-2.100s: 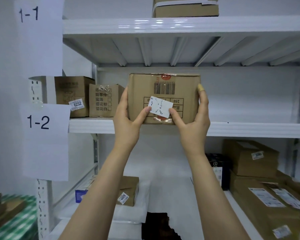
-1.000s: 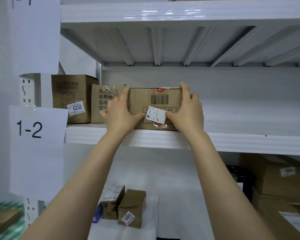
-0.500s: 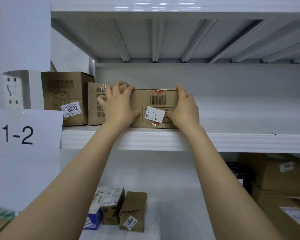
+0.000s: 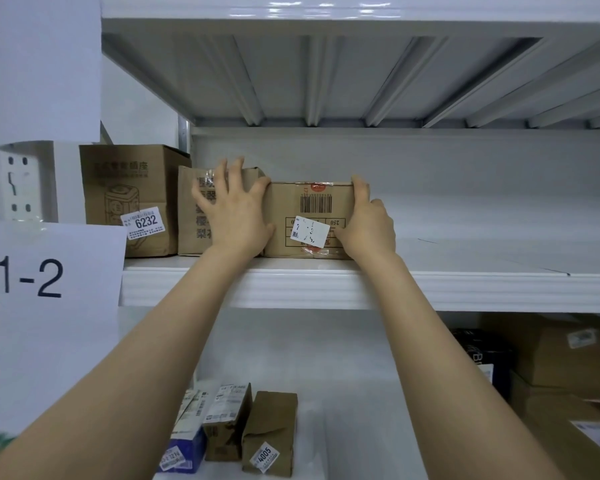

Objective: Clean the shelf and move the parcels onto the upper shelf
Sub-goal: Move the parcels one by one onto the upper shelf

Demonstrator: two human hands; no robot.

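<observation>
While the parcel (image 4: 309, 206) sits on the middle shelf (image 4: 326, 285), close to the front lip, both hands are on it. The right hand (image 4: 368, 223) wraps its right edge, fingers curled over the top corner and thumb on the front face beside the white label (image 4: 309, 231). That hand hides the parcel's right side completely.

The left hand (image 4: 234, 216) is flat and fanned wide. Its thumb touches the parcel's top left corner and its fingers lie across the neighbouring box (image 4: 191, 216). Most of that box's print is covered, and so is the seam between the two cartons: touching or just apart, can't tell.

The label's marks are too small to read, though the barcode (image 4: 316, 204) above it shows clearly. Further left stands the 6232 box (image 4: 129, 188), its lower left corner behind the 1-2 sign (image 4: 49, 306).

Right of the parcel, open shelf surface stretches to the frame edge, with a tall gap under the ribbed upper shelf (image 4: 326, 81). Below, the forearms cross in front of the lower shelf. The 4005 carton (image 4: 269, 434) stands there, and the brown boxes (image 4: 561, 355) are cut off at the right.
</observation>
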